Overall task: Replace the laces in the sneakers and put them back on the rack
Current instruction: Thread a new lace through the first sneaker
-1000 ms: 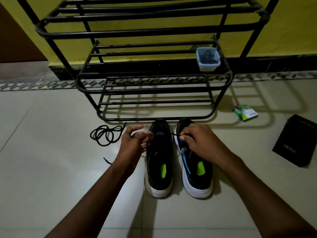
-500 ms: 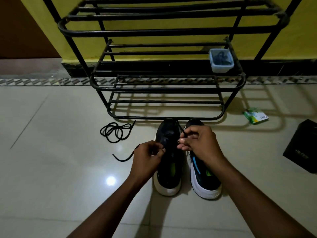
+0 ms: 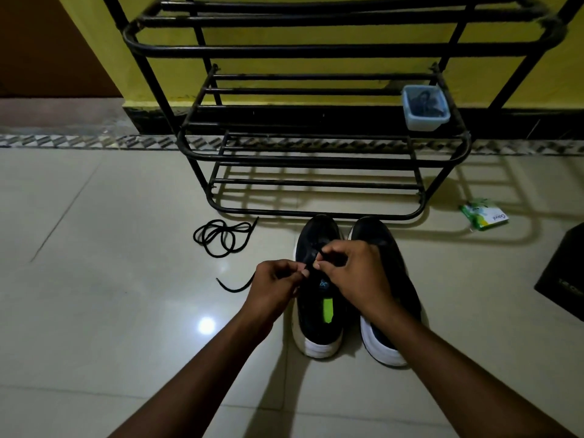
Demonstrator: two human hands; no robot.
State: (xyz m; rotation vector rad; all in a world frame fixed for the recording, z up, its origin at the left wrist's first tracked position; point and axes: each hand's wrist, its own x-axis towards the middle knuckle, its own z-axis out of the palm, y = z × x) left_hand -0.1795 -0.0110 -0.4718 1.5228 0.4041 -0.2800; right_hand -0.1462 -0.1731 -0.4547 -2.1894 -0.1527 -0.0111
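Pinching lace (image 3: 316, 257): left grip (image 3: 274, 288), right grip (image 3: 357, 273)

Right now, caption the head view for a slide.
Relacing: left hand and right hand pinch a black lace over one sneaker, beside its mate, before the shoe rack.

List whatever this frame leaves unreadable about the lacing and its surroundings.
All in the head view:
- Route of the lace through the left sneaker eyelets: covered by the left hand and right hand, and dim.
- Right sneaker tongue and eyelets: behind the right hand and forearm.
- Contents of the container on the rack: dark, too small.
- Black box: cut off by the right edge.
- Rack top: cut off by the upper edge.
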